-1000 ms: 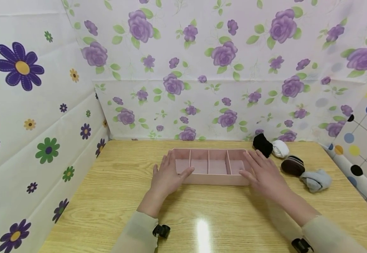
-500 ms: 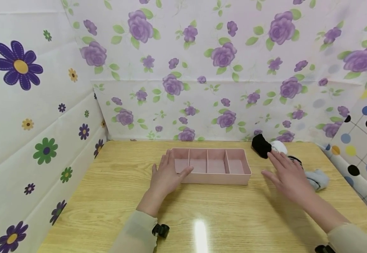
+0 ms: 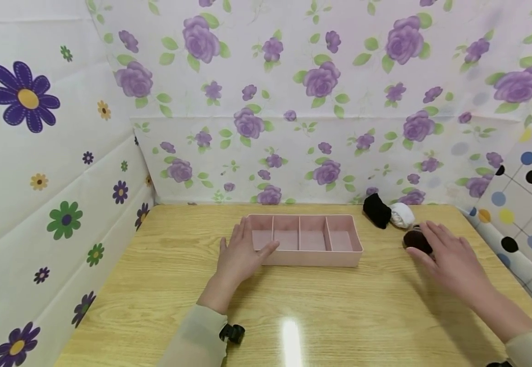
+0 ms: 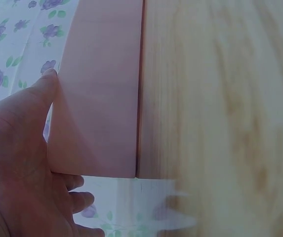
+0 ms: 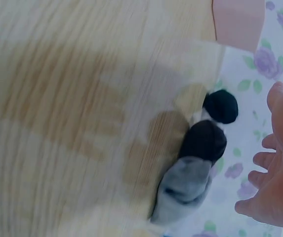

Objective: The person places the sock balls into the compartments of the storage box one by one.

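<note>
A pink box with several compartments lies lengthwise on the table. My left hand rests at its left end, fingers straight along that end and thumb at the front rim. In the left wrist view, the thumb touches the edge of the box wall. My right hand is spread above the rolled socks at the right, holding nothing. Nearest to it is a dark brown rolled sock, partly covered by the fingers. The grey rolled sock shows in the right wrist view but is hidden in the head view.
A black rolled sock and a white one lie near the back edge, right of the box. A flowered cloth hangs behind the wooden table. Patterned cloths flank it on both sides.
My right hand has left the box's right end and moved rightward to above the brown and grey socks. The left hand has stayed at the box's left end.
</note>
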`<state>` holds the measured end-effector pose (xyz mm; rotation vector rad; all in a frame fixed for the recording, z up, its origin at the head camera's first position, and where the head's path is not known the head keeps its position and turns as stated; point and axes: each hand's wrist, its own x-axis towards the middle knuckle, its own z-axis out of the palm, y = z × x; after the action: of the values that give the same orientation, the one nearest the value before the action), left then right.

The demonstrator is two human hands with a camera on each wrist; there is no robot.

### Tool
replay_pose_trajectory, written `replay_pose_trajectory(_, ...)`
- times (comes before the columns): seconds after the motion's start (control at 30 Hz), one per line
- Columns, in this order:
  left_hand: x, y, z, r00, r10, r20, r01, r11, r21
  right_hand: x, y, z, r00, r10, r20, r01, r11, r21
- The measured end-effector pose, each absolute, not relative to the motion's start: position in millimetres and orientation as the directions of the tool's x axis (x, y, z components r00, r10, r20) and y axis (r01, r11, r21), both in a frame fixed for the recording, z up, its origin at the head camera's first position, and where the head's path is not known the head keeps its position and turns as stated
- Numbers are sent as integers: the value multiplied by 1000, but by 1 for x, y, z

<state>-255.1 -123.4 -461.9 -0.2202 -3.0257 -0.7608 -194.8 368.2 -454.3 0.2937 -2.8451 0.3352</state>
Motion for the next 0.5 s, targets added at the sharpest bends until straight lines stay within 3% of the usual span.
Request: replay_pose_trajectory(0.5, -254, -124, -463, -989, 139, 58, 149, 865, 479, -186, 421, -461, -961, -122, 248, -178, 960, -217)
